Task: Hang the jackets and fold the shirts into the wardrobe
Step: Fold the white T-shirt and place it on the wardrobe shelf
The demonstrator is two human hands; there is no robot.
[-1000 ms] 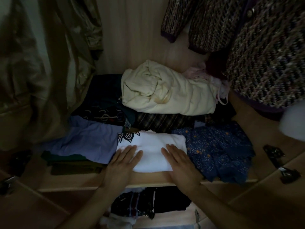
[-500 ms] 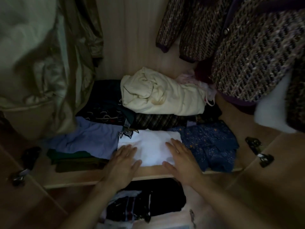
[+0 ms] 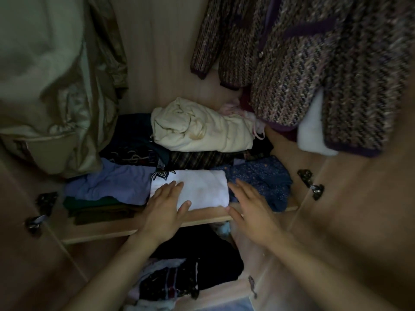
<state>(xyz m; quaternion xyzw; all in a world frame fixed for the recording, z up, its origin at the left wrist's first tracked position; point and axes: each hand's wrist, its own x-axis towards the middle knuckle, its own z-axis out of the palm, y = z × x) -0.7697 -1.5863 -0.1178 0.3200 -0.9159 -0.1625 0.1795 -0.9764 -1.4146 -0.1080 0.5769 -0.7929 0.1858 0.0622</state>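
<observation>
A folded white shirt (image 3: 197, 187) lies at the front of the wardrobe shelf (image 3: 202, 217), its near edge close to the shelf lip. The left hand (image 3: 165, 206) rests flat on the shirt's left part, fingers straight and spread, holding nothing. The right hand (image 3: 251, 208) is just off the shirt's right edge, fingers straight and loosely spread, its thumb by the shelf lip; whether it touches the cloth cannot be told.

The shirt is hemmed in on both sides: a lilac garment (image 3: 112, 184) touches it on the left, lying over a green and brown stack (image 3: 96, 209), and a blue flowered cloth (image 3: 265, 178) crowds it on the right, partly under the right hand. Behind it sit a dark striped piece (image 3: 197, 159) and a cream bundle (image 3: 202, 129) (rumpled rather than folded). A tweed jacket (image 3: 303, 63) hangs above the right rear, and a shiny olive jacket (image 3: 67, 81) hangs at the left, its hem low over the shelf. Below the shelf lie dark clothes (image 3: 190, 270). Metal hinges (image 3: 311, 184) show on the door edge at right.
</observation>
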